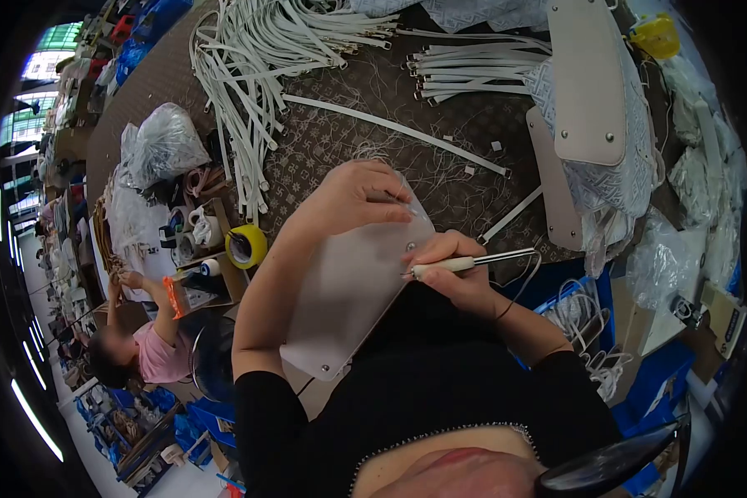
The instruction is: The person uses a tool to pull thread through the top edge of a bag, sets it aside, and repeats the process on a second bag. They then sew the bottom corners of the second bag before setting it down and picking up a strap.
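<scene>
While our R hand grips a pen-shaped tool, its thin tip aimed at the R edge of the pale panel nr a metal stud, we'd do best to steer w/ the fingers rather than the whole arm; whether the tip touches, we can't tell; the panel is in front of our chest, partly under the L forearm, slanting down to our L; our L hand lies over its far end, fingers bent, tho we can't tell if it's pinching or only pressing; imo we should keep the panel steady there, L fingertips well clear of the tip, and strokes short & light so the face isn't marked; loose threads litter the desk, so we'd keep them off the work; ditto the thin cord by the tool's rear, best left slack.
</scene>
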A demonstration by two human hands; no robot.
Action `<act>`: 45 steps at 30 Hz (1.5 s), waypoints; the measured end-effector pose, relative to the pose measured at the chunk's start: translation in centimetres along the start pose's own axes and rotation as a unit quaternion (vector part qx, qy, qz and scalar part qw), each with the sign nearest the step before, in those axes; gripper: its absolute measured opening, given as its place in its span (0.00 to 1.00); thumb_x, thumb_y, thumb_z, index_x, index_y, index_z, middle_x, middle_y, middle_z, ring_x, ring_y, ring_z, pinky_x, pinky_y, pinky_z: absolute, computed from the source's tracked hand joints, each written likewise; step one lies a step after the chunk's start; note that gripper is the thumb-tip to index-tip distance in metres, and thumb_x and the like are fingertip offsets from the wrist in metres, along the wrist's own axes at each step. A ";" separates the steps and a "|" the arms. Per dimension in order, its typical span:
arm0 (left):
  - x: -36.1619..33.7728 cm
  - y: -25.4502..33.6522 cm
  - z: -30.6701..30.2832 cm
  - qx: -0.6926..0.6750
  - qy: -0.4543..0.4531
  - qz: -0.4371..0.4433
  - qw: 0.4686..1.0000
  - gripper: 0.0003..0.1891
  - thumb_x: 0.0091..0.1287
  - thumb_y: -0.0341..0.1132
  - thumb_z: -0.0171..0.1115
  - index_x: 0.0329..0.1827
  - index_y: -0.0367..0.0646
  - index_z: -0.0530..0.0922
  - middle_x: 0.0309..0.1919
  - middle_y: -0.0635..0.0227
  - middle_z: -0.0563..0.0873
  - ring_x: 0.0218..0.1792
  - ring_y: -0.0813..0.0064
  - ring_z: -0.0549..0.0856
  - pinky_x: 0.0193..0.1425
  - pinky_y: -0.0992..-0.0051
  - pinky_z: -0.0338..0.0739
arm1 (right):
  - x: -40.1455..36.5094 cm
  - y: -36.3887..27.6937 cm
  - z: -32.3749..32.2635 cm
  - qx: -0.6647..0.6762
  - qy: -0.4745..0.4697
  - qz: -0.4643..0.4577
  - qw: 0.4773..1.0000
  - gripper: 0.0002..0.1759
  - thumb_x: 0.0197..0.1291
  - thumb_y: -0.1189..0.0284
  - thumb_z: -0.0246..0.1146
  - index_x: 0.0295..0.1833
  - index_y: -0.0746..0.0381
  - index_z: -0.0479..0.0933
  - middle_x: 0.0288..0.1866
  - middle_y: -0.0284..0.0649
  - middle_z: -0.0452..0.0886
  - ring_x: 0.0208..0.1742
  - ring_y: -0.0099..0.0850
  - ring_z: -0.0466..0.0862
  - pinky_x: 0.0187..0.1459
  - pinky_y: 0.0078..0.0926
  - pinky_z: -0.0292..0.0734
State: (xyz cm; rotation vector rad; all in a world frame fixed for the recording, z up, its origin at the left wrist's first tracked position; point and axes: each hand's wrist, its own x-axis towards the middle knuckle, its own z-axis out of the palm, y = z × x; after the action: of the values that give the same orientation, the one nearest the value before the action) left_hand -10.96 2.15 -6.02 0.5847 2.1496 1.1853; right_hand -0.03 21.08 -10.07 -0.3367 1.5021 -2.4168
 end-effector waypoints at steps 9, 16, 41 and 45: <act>-1.5 1.4 3.4 0.200 0.078 0.087 0.973 0.22 0.46 0.44 0.71 0.41 0.44 0.75 0.40 0.67 0.79 0.44 0.65 0.79 0.68 0.59 0.55 | -1.9 -1.1 -1.2 0.134 0.068 0.016 0.989 0.06 0.60 0.75 0.57 0.38 0.66 0.70 0.35 0.44 0.77 0.33 0.26 0.80 0.41 0.22 0.77; -1.2 2.5 4.2 0.264 0.086 0.062 0.959 0.24 0.42 0.47 0.73 0.38 0.43 0.74 0.38 0.66 0.77 0.47 0.63 0.76 0.67 0.59 0.57 | -1.9 -0.9 -1.9 0.132 0.117 -0.023 0.984 0.07 0.61 0.73 0.56 0.38 0.66 0.69 0.30 0.40 0.74 0.30 0.25 0.78 0.41 0.23 0.77; -7.8 1.9 1.5 -0.253 0.064 0.120 0.958 0.02 0.56 0.29 0.66 0.29 0.44 0.81 0.23 0.76 0.83 0.33 0.75 0.84 0.66 0.60 0.61 | -1.4 -1.5 -2.6 0.112 0.129 -0.018 0.985 0.08 0.61 0.70 0.56 0.37 0.64 0.68 0.27 0.37 0.71 0.27 0.25 0.76 0.36 0.27 0.76; -12.9 2.3 0.7 -0.247 0.052 0.058 0.966 0.04 0.54 0.31 0.68 0.30 0.43 0.81 0.22 0.74 0.83 0.27 0.76 0.83 0.51 0.69 0.75 | -1.2 -1.4 -2.6 0.133 0.133 -0.021 0.982 0.08 0.61 0.72 0.57 0.36 0.66 0.69 0.28 0.38 0.72 0.27 0.23 0.76 0.36 0.25 0.77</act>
State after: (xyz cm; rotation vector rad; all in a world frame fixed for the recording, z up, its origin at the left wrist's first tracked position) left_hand -1.00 -4.42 -0.52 0.4334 1.8132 1.7739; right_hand 0.05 24.30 -10.01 0.0125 1.2508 -2.7423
